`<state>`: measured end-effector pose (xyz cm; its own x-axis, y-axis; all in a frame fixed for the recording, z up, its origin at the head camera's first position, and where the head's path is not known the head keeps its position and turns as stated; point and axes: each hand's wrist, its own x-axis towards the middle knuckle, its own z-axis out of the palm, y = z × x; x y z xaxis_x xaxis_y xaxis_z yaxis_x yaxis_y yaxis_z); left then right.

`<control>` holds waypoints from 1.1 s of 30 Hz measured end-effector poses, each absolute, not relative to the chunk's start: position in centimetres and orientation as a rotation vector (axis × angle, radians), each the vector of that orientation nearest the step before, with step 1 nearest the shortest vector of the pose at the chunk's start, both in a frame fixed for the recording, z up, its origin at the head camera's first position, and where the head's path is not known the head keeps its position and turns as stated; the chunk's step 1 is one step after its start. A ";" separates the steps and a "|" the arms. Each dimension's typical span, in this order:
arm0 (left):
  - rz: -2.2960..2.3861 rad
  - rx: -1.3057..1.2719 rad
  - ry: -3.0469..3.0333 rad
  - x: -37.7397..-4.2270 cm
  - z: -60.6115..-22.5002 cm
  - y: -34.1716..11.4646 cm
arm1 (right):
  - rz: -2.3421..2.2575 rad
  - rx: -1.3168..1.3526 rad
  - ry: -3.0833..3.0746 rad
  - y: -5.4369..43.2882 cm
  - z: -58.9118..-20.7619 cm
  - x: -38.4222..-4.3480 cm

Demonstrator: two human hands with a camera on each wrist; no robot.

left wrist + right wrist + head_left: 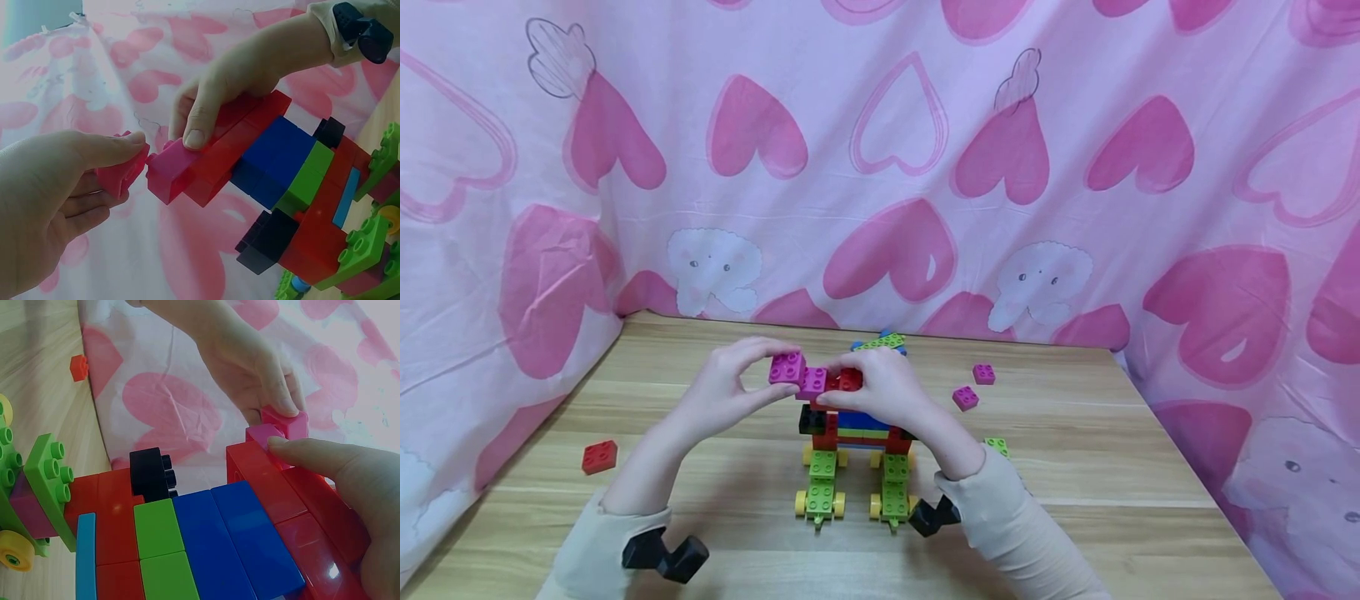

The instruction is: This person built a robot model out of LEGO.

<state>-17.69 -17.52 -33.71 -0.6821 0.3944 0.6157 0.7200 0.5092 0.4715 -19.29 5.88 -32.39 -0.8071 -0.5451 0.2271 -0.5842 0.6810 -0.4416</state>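
Note:
My left hand (pixel 718 390) pinches a magenta brick (pixel 787 367) between thumb and fingers. This brick is just left of a second magenta brick (pixel 170 169), which sits at the left end of the model's red top layer (pixel 269 484). My right hand (pixel 889 385) grips that top end, its thumb on the second magenta brick and its fingers behind the red bricks. Below are blue bricks (pixel 215 544), green bricks (pixel 164 550) and a black brick (pixel 149 474) jutting out. The model stands on green wheeled bases (pixel 822 492) with yellow wheels.
On the wooden table (pixel 737 517), a loose red brick (pixel 599 457) lies left. Two magenta bricks (pixel 983 374) (pixel 966 398) lie right, near a partly hidden green brick (pixel 996 447). A green-and-blue piece (pixel 883 342) lies behind the model. A heart-patterned curtain (pixel 902 112) surrounds the table.

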 end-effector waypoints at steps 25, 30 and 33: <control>-1.039 -0.925 -2.384 -18.3 -33.6 -17.2 | 0.783 0.955 -2.807 5.8 -32.3 -19.3; -1.037 -0.920 -2.413 -18.4 -33.3 -17.1 | 0.794 0.959 -2.800 5.9 -32.4 -19.4; -1.031 -0.927 -2.420 -18.4 -33.1 -17.1 | 0.802 0.959 -2.800 5.9 -32.4 -19.4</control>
<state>-18.39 -17.11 -33.08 -0.7242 0.4317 0.5378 0.6869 0.5210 0.5067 -19.38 5.87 -32.44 -0.8018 -0.5509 0.2317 -0.5900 0.6678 -0.4537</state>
